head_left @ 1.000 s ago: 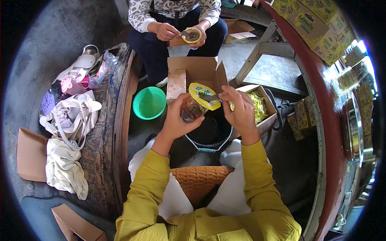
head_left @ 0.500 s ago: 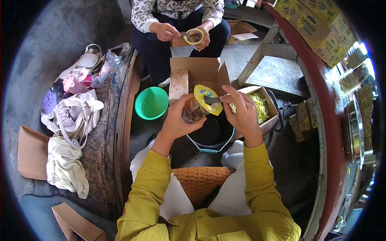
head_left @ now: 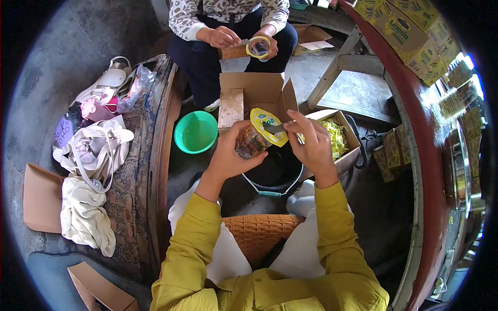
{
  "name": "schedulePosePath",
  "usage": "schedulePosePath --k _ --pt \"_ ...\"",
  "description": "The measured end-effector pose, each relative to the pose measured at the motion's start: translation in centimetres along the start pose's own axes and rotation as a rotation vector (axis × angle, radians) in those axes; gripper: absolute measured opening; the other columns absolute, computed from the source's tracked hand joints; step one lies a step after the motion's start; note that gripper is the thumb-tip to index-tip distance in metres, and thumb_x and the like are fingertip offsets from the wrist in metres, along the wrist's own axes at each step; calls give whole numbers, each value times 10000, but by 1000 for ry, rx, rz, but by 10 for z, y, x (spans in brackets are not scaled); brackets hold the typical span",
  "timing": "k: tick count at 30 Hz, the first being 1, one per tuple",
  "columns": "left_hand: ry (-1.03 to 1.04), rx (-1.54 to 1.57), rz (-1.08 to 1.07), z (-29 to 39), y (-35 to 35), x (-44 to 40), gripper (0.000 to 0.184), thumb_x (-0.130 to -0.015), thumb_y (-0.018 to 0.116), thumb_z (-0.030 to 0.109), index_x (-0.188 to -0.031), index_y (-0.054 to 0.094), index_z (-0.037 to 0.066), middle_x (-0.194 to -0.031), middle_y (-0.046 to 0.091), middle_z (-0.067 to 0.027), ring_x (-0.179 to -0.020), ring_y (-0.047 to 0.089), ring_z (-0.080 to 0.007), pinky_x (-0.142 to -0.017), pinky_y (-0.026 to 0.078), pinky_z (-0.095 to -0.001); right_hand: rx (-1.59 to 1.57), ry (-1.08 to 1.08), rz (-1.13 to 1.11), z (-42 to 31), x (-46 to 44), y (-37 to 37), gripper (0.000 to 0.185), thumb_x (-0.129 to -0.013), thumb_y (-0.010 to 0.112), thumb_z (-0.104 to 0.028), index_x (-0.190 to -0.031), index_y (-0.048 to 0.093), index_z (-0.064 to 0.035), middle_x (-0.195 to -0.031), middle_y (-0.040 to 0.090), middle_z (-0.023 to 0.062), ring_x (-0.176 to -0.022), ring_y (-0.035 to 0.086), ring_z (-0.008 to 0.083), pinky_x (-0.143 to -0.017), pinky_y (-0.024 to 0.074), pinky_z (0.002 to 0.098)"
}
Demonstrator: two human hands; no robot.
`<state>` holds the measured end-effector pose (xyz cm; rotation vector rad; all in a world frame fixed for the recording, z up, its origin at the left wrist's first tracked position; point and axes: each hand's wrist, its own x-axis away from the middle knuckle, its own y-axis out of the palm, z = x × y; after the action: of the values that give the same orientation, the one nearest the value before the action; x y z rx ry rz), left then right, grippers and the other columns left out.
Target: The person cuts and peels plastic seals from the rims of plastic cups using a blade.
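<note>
The left hand point(head_left: 231, 154) is curled around a clear plastic cup point(head_left: 249, 143) with dark stuff inside, in the middle of the frame. The cup is tilted. A round yellow lid point(head_left: 259, 118) with printing on it is at the top of the cup, and I cannot tell how much of it is stuck on. The right hand point(head_left: 314, 145) pinches a flat grey blade point(head_left: 272, 127), and the blade lies over the lid.

Just below the hands in the frame is a round black bucket point(head_left: 270, 168) with a thin handle. A round green plastic bowl point(head_left: 196, 132) sits left of the middle. An open brown cardboard box point(head_left: 254, 88) is just above the cup in the frame. Right of the middle, another cardboard box point(head_left: 348, 153) holds shiny yellow packets point(head_left: 334, 136).

At the top, another person point(head_left: 228, 39) holds a yellow-rimmed cup point(head_left: 259, 47) and a small flat tool point(head_left: 245, 41).
</note>
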<state>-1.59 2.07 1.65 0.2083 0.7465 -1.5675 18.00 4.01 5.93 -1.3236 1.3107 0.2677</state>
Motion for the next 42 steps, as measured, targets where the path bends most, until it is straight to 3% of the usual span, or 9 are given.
schedulePosePath --k 12,21,24,27,30,33,36,42 --pt "-51 176 -81 0 1 2 600 -625 766 91 -1121 435 29 -973 597 -96 -875 590 -151 -778 469 -275 -13 4 21 2 5 4 461 -673 618 80 -1116 534 -16 -724 624 65 -633 599 212 -577 490 310" --pt "-286 505 -240 6 -5 6 614 -654 731 7 -1176 411 38 -1020 573 -66 -907 548 -112 -741 461 -244 -60 9 1 3 8 3 484 -661 622 92 -1125 520 2 -744 630 81 -666 614 224 -603 496 309" --pt "-365 605 -291 5 -1 9 630 -685 700 -6 -1226 381 41 -1012 583 -80 -871 561 -111 -714 470 -237 -65 7 11 4 7 3 500 -651 624 93 -1131 516 2 -752 633 80 -688 621 228 -614 498 305" --pt "-464 901 -377 14 -2 5 630 -725 657 -7 -1271 348 48 -1022 579 -96 -806 574 -113 -664 486 -240 -97 23 25 6 9 5 511 -644 623 95 -1134 516 -1 -755 635 77 -699 624 233 -624 500 308" --pt "-565 975 -473 15 0 8 643 -729 684 134 -1266 338 52 -1035 568 -180 -668 587 -161 -590 482 -239 -106 27 20 7 11 4 521 -644 621 96 -1144 509 -2 -758 636 75 -704 626 237 -637 500 315" --pt "-536 1048 -508 12 -3 7 647 -742 646 10 -1298 319 63 -1070 548 -101 -719 575 -112 -575 494 -254 -99 31 16 7 11 3 538 -648 619 95 -1161 496 -7 -758 638 73 -707 627 238 -648 498 318" --pt "-504 719 -353 13 1 9 658 -734 654 11 -1297 314 52 -1091 534 -97 -833 574 -133 -694 494 -270 -79 59 5 6 6 -3 555 -650 618 93 -1178 483 -14 -750 639 69 -706 627 235 -653 496 316" --pt "-185 588 -165 2 8 0 634 -696 679 27 -1244 362 9 -1103 519 -104 -1091 470 -165 -934 370 -292 -50 80 13 8 3 -12 569 -648 628 75 -1189 481 -23 -727 636 65 -678 619 234 -636 493 318"
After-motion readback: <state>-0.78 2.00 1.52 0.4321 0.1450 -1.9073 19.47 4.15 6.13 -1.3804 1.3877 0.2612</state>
